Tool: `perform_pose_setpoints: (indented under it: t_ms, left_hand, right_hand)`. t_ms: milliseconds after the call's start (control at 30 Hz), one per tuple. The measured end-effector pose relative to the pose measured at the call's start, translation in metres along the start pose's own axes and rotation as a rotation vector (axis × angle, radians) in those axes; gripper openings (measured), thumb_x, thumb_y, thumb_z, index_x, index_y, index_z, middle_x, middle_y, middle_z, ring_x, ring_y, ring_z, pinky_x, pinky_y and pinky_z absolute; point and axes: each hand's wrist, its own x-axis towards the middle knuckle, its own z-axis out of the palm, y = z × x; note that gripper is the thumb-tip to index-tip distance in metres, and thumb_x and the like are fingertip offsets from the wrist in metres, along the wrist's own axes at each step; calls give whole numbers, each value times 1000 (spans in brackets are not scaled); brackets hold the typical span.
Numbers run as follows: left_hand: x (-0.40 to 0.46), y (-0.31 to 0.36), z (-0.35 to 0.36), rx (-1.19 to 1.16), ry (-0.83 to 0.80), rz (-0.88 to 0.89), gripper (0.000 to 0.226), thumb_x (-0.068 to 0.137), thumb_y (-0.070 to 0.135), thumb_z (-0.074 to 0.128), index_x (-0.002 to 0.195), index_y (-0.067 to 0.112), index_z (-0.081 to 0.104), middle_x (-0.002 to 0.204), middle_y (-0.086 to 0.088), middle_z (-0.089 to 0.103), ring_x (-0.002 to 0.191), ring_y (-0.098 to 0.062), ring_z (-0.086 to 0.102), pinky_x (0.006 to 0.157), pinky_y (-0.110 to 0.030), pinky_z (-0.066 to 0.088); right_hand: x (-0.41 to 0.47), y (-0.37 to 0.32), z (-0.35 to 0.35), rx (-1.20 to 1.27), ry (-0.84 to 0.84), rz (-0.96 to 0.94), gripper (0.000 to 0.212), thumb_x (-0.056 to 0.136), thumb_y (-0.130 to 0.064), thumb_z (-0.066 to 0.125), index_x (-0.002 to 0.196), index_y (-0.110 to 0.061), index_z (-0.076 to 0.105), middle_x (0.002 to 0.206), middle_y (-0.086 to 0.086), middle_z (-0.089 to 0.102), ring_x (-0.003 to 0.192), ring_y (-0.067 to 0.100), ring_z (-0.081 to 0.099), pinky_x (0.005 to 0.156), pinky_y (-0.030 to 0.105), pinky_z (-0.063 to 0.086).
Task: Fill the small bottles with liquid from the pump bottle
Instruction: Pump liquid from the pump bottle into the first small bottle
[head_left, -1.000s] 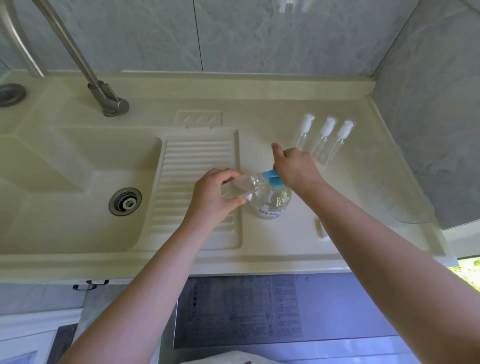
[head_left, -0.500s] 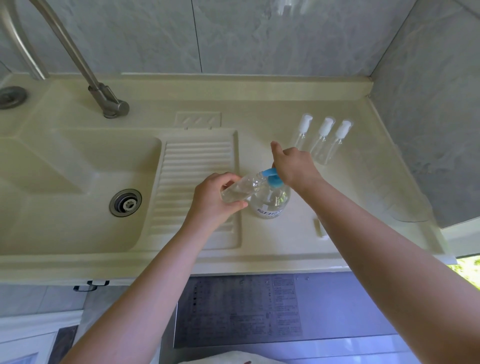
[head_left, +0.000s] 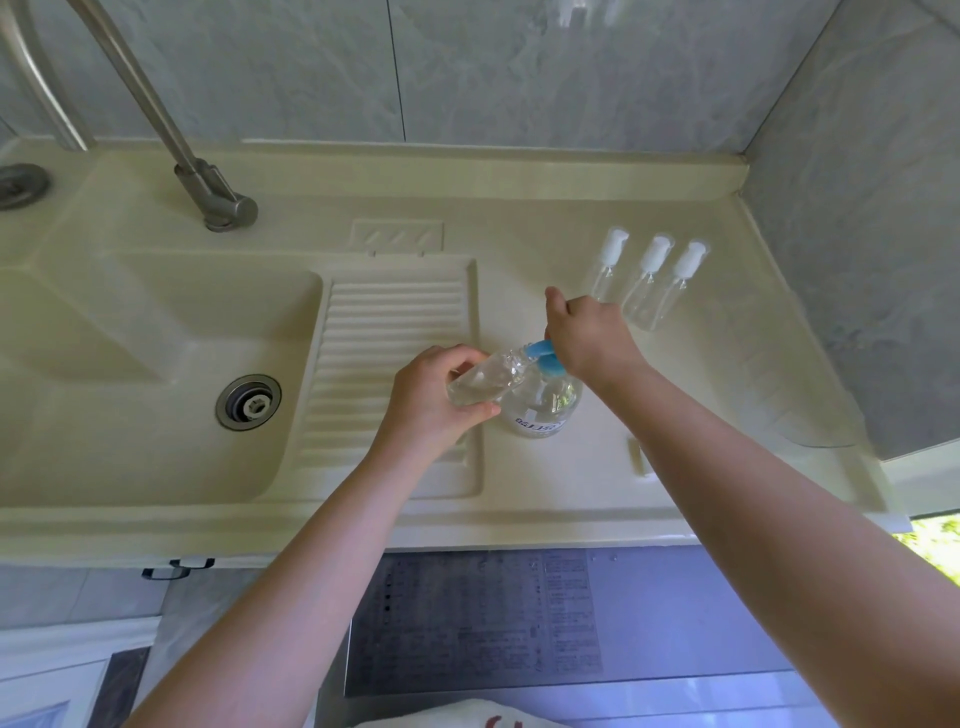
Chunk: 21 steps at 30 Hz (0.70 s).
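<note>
Head: left hand (head_left: 431, 400) grips clear cylindrical small bottle (head_left: 483, 382).

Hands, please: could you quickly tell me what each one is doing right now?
Left hand: grips the small bottle, tilted at the spout.
Right hand: rests on the pump bottle's blue pump head; grip unclear.

Your cream desk (head_left: 571, 171) carries a sunken basin (head_left: 130, 364) at its left end and a ribbed washboard (head_left: 384, 322) mid-span. The clear pump bottle (head_left: 545, 410) stands just right of those ribs; three capped small bottles (head_left: 649, 286) line up toward the back right corner.
</note>
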Motion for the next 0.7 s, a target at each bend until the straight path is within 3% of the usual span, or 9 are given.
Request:
perform_pose_setpoints:
  t_ms: [67,167,300,533,700]
  left_hand:
    - [0,-1,-1,1,2,-7,44,63,13,88,100,26,69,101,4,64,89,-11,61,77,-7,39]
    - [-2,-3,-2,11,-5,-7,44,63,13,88,100,28,69,100,5,64,91,-11,61,75,-4,37]
    - [-4,-4,-1,-5,2,-15,44,64,13,88,101,27,69,98,7,63,88,-4,59,74,0,36]
    - [-5,-4,-1,-37,7,-14,42,65,13,88,101,26,69,97,14,63,87,7,56,73,1,36]
    - [-7,-4,-1,-60,4,-4,43,65,13,88,102,25,70,102,12,66,88,9,56,74,2,35]
  right_hand:
    - [-4,-1,-2,41,-4,-38,35,99,-23,42,125,-2,52,108,15,66,91,35,57,79,34,48]
    - [-6,-7,-10,74,-47,28,59,102,-45,30,103,0,69,99,16,65,98,33,57,82,32,41]
    - [-8,-9,-13,0,-69,8,59,101,-45,31,103,1,69,92,16,63,96,33,57,77,32,41]
    - [3,-6,-20,75,-173,103,59,93,-55,40,93,-3,69,77,14,68,60,25,61,70,32,53]
    - [8,-15,-27,101,-268,140,69,91,-64,37,87,-3,70,84,15,72,73,30,68,79,37,59]
